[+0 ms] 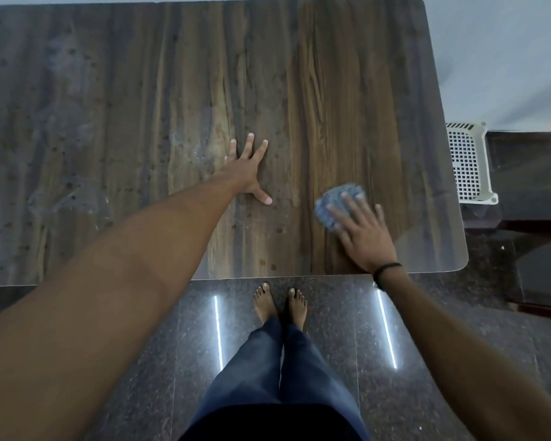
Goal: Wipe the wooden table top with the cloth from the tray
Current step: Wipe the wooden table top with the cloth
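Note:
The wooden table top (172,90) fills the upper part of the view; its left half looks dusty and spotted, its right part darker and cleaner. My right hand (361,232) presses a crumpled blue-grey cloth (334,202) flat onto the table near the front right corner, fingers spread over it. My left hand (248,168) lies flat on the table's middle, fingers apart, holding nothing. The white perforated tray (468,163) stands off the table's right edge.
The table's front edge runs just above my bare feet (280,305) on a dark polished stone floor (427,345). A dark low surface (531,173) sits to the right under the tray. A pale wall lies beyond the table's far right corner.

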A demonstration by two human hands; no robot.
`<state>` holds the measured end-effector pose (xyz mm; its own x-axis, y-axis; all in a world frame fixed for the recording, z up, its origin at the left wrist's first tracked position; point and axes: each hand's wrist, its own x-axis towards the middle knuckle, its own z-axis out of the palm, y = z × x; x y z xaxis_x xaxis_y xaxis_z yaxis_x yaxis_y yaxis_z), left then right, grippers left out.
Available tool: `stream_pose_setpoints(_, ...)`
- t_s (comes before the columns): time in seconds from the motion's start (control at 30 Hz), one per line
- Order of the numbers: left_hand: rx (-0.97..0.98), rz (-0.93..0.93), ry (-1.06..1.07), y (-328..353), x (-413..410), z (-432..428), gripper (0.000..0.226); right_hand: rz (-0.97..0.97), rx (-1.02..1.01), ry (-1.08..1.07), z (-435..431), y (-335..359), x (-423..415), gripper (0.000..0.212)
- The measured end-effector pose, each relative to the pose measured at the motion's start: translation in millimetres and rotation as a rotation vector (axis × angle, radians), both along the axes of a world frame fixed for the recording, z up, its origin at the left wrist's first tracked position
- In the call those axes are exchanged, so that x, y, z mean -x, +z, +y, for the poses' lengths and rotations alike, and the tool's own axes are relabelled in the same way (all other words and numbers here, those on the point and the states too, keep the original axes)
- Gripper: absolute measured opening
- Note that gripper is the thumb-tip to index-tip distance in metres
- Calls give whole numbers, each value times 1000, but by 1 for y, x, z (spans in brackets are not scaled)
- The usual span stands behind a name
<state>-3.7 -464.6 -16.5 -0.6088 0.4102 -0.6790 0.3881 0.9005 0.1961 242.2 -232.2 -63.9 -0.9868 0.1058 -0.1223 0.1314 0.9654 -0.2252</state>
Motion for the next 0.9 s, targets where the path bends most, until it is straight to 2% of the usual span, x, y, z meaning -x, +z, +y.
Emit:
stream_pose_setpoints(0.03, -5, 3, 5, 0, 0, -1, 151, 5, 49, -219, -7, 3, 7, 53)
stream_pose_setpoints(0.07, -11, 9, 8, -1, 0, -1, 151, 18, 51, -311, -22, 4, 9, 54)
stream_pose_setpoints(0.1, -15, 16, 8, -2, 0, -2, 152, 22, 3, -251, -39, 1, 5, 55)
stream_pose_setpoints(0.17, -23, 33, 2, -4, 2, -3, 152, 16, -54, 151, -62, -6, -21, 55)
stream_pose_setpoints(0.23, -26, 46, -2, -8, 2, -6, 152, 43, -50, 469, -44, -7, -39, 51)
stream_pose_setpoints(0.3, -28, 56, 2, -11, 0, -7, 152, 39, -86, 529, -12, -7, -38, 52)
stream_pose_setpoints(0.33, -30, 55, 4, -13, 0, -7, 152, 24, -73, 418, 0, -5, -36, 52)
stream_pose_setpoints(0.43, -24, 57, 5, -14, 2, -7, 153, 23, 19, -201, -20, -2, -42, 53)
stream_pose_setpoints(0.47, -15, 62, 2, -13, 3, -7, 153, 40, -6, -235, -38, -4, -47, 54)
stream_pose_setpoints(0.5, -7, 57, -2, -12, 3, -6, 153, 48, -26, -139, -51, -6, -54, 54)
stream_pose_setpoints(0.6, 8, 53, -1, -11, 3, -4, 152, 53, -47, 440, -26, -7, -60, 51)
stream_pose_setpoints(0.63, 12, 47, 2, -11, 3, -4, 152, 56, -52, 507, -10, -5, -50, 51)
stream_pose_setpoints(0.67, 13, 40, 3, -10, 3, -4, 152, 34, -50, 456, 0, -5, -39, 52)
stream_pose_setpoints(0.77, 14, 26, -2, -8, 2, -3, 152, 4, 23, -129, -24, -2, -9, 53)
stream_pose_setpoints(0.8, 22, 19, -8, -6, 2, -2, 152, 19, 17, -171, -46, -1, -4, 54)
stream_pose_setpoints(0.83, 35, 8, -16, -4, 4, -2, 151, 38, -1, -64, -65, -3, -5, 54)
stream_pose_setpoints(0.9, 56, -20, -23, 2, 10, -4, 148, 76, -28, 423, -74, -10, -15, 51)
